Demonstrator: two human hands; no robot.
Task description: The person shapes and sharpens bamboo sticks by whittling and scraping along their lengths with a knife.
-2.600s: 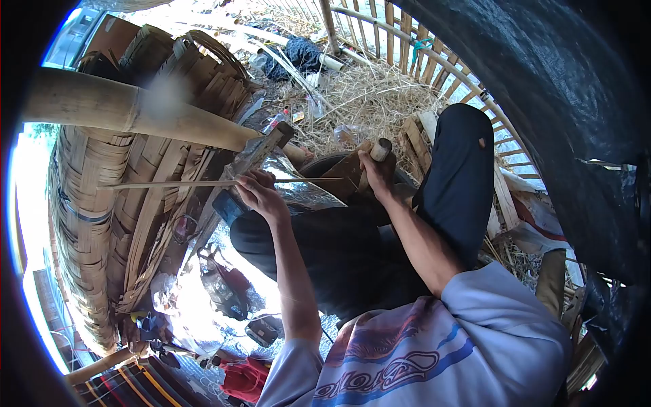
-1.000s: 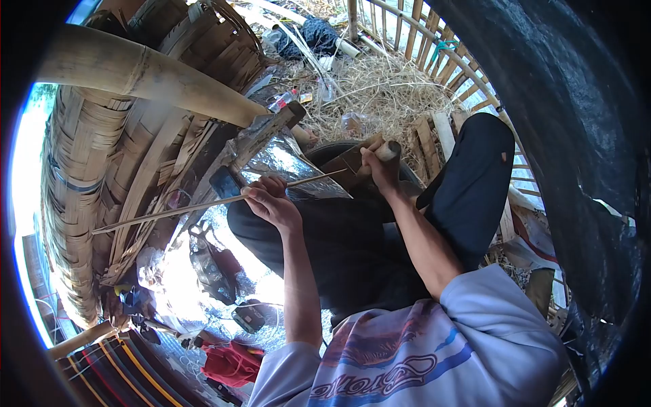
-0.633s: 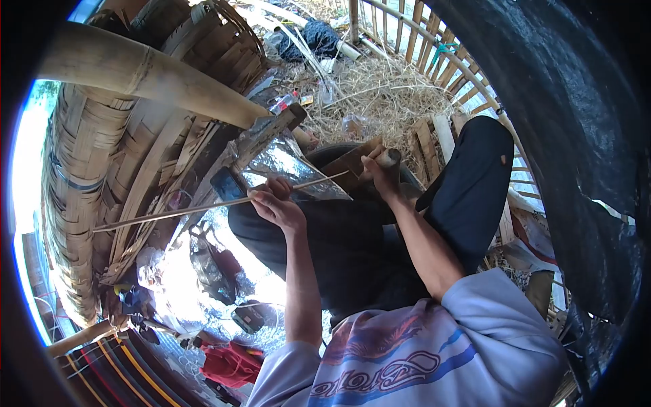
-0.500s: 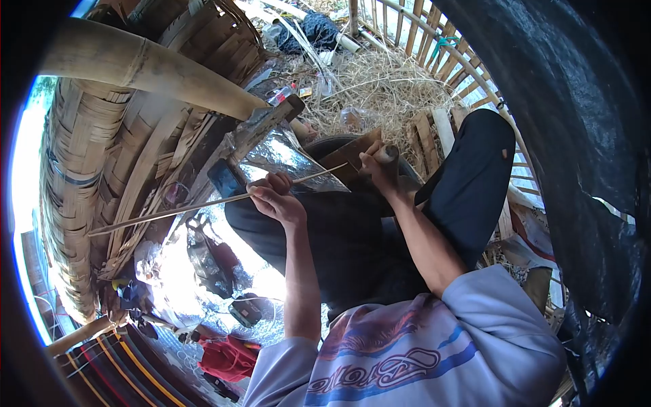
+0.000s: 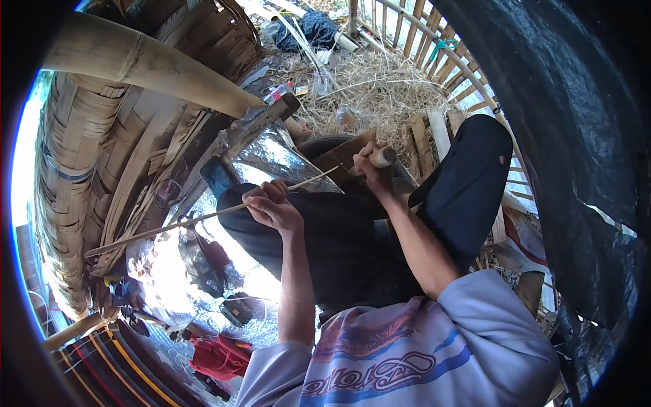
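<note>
My left hand (image 5: 272, 207) is closed around a long, thin bamboo strip (image 5: 169, 226), over my bent knee. One end of the strip reaches far left towards the woven bamboo wall; the other end points at my right hand. My right hand (image 5: 369, 169) grips the thick, round wooden handle (image 5: 384, 157) of what looks like a knife. Its blade is dark and hard to make out. The strip's near tip lies just left of my right hand. Behind that hand a brown flat piece (image 5: 349, 148) slants above a dark rounded rim (image 5: 325, 144).
A thick bamboo pole (image 5: 156, 64) crosses the upper left, beside the woven bamboo wall (image 5: 68, 183). Dry straw (image 5: 386, 81) and litter cover the ground ahead. Black plastic sheeting (image 5: 563, 136) hangs at right. A red cloth (image 5: 220, 358) lies at lower left.
The view has shifted slightly. Both hands keep their holds, and the strip stays at nearly the same slant between them.
</note>
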